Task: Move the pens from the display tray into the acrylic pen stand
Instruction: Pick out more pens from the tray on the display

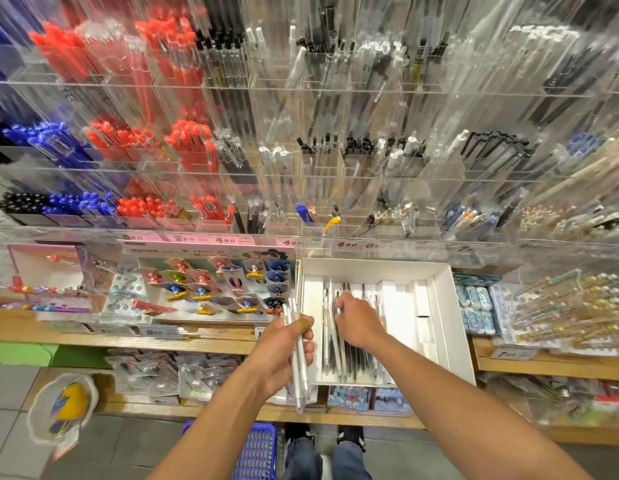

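Left hand (pixel 284 344) grips pens (pixel 298 368); right hand (pixel 357 320) touches tray pens (pixel 349 358).

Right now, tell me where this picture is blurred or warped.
Head view: the upper pen stand is streaked with motion blur and glare; shelf lines bow from the wide lens; the left hand, its pens and the tray are sharper.

Both arms reach forward; the left hand (pixel 284 348) has its fingers curled in a grip, and the right hand (pixel 358 322) is palm down with fingers bent.
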`<state>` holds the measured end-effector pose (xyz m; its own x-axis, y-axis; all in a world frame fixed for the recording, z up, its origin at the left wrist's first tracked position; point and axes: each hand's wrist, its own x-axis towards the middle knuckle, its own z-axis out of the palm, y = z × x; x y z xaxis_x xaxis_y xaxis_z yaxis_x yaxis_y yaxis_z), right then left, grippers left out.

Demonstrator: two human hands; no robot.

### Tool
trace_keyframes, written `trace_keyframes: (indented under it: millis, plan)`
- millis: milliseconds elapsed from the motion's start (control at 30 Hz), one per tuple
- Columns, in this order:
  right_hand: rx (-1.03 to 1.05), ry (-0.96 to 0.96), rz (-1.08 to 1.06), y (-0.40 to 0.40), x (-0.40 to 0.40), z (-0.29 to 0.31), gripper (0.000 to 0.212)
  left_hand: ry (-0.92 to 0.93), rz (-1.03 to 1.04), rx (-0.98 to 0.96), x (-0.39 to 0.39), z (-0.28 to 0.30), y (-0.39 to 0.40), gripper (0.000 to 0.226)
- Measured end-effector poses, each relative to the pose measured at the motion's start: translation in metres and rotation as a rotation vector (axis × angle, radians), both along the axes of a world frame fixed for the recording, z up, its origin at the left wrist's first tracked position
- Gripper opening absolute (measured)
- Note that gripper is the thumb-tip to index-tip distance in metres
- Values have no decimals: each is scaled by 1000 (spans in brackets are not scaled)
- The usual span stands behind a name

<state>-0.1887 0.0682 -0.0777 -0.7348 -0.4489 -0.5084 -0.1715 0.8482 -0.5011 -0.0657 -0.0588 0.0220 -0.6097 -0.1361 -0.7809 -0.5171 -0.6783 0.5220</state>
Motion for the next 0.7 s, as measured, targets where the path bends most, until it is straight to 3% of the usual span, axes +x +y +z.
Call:
trace_keyframes:
  millis: [167, 333, 500, 600, 700]
  plan:
    - [-40, -33, -2, 9, -4, 9, 10, -16, 1, 2, 1, -4, -1, 16]
    - [-335, -112, -131, 13, -15, 52, 12, 5, -12, -39, -6, -5, 0, 13]
    - [-739, -469, -145, 6, -15, 95, 14, 63, -68, -118, -11, 1, 6, 40]
    - [-798, -504, -127, 1, -8, 99, 16, 133, -135, -141, -12, 4, 7, 54]
    - [-755, -473, -238, 2, -10, 86, 16, 89, -137, -127, -10, 3, 4, 65]
